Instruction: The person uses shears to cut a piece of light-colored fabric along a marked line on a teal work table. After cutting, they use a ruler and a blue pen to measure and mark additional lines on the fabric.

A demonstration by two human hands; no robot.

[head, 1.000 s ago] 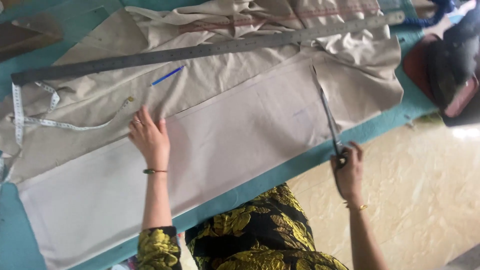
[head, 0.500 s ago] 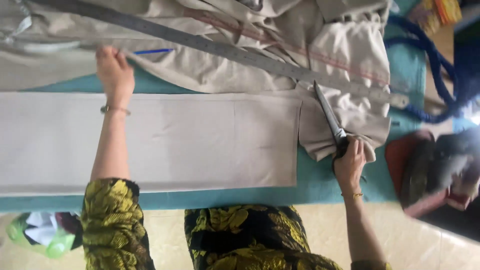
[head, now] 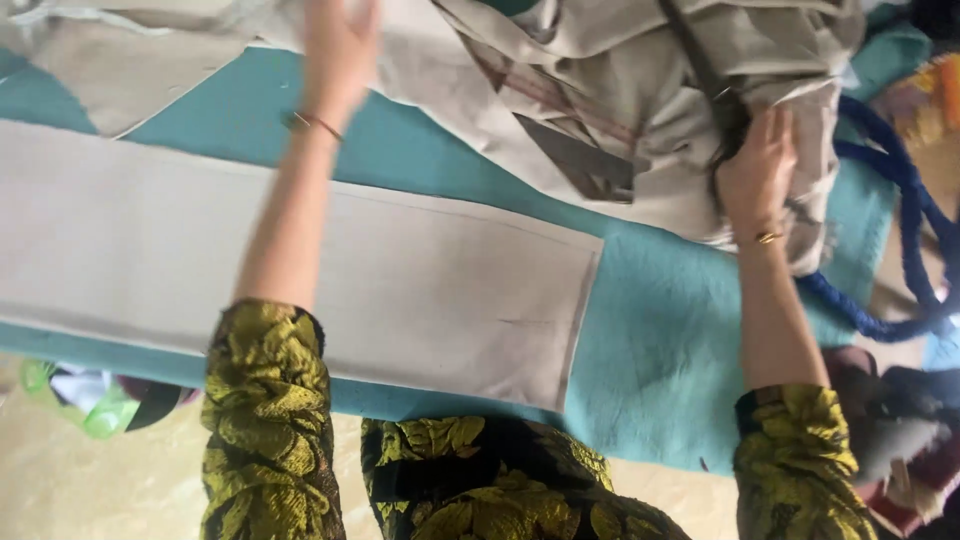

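Right hand [head: 757, 165] grip clenches scissors [head: 712, 92] atop bunched beige cloth [head: 600, 110]; left hand [head: 338, 50] rests released.

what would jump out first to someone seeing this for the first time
The long pale cut fabric strip lying flat across the teal table draws the eye first. Behind it, the right hand grips dark scissors against a bunched heap of beige cloth, while the blurred left hand reaches over the far cloth at top.
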